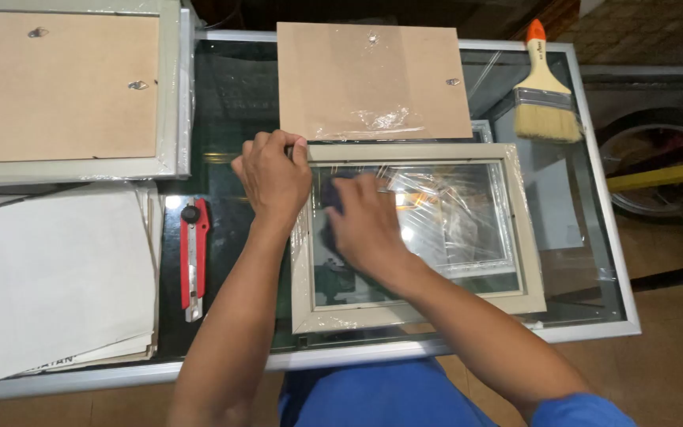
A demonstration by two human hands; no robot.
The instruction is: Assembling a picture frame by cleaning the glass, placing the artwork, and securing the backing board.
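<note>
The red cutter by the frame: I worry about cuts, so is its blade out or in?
Cannot tell. The cutter lies flat on the glass table, clear of the left hand; its metal tip is too small to show a blade.

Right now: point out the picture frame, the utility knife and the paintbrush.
picture frame (416, 315): head view, bottom rail.
utility knife (194, 261): head view, middle of red body.
paintbrush (547, 119): head view, bristles.

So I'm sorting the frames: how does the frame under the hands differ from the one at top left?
The near frame lies open, its glass showing, wrapped in clear film; the far frame has its brown backing board fitted. The left hand grips the near frame's corner and the right hand rests on its glass; the far frame lies untouched. Both are pale and rectangular.
</note>
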